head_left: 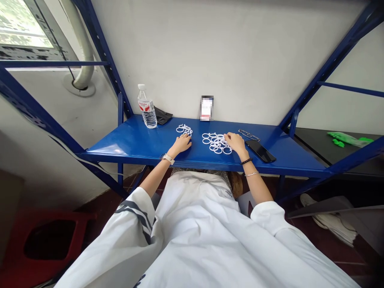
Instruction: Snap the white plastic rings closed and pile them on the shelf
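Note:
On the blue metal shelf (138, 142) lie two groups of white plastic rings. The larger pile (214, 143) sits in the middle, and my right hand (236, 143) rests at its right edge, fingers curled onto the rings. A smaller cluster (184, 129) lies further left and back. Just in front of that cluster is my left hand (182, 143), fingers bent and touching the shelf near the closest rings. Whether either hand pinches a ring is too small to make out.
A water bottle (147, 108) stands at the back left beside a black pouch (162, 115). A small card (207, 108) leans on the wall. Glasses (249, 135) and a black phone (260, 151) lie right of my right hand. Red stool (45, 240) lower left.

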A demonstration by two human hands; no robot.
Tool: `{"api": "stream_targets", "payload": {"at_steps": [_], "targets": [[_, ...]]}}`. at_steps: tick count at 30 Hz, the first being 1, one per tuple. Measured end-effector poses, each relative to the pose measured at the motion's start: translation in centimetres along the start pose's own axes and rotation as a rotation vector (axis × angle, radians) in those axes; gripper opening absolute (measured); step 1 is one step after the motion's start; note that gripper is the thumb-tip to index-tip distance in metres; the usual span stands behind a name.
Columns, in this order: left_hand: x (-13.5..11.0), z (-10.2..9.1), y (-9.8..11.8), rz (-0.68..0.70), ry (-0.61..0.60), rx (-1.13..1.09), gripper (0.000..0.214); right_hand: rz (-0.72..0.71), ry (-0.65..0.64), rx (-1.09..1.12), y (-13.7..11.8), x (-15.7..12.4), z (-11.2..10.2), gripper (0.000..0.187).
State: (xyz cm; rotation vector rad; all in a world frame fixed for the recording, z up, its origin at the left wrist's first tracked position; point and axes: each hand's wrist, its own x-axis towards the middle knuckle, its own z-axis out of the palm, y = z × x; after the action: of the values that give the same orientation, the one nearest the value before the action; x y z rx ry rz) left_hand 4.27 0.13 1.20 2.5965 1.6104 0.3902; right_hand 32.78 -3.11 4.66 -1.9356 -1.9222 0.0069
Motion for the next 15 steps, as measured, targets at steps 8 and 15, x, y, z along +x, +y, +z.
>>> {"api": "stream_targets", "payload": {"at_steps": [8, 15], "targets": [[-1.8, -0.2, -0.1, 0.187, 0.092, -0.196, 0.012, -0.099, 0.039, 0.170, -1.8, -1.0, -0.8, 0.032], [-2.7, -2.5, 1.8, 0.312, 0.231, -0.562, 0.004, -0.331, -0.092, 0.531, -3.6, -1.4, 1.3, 0.027]]}}
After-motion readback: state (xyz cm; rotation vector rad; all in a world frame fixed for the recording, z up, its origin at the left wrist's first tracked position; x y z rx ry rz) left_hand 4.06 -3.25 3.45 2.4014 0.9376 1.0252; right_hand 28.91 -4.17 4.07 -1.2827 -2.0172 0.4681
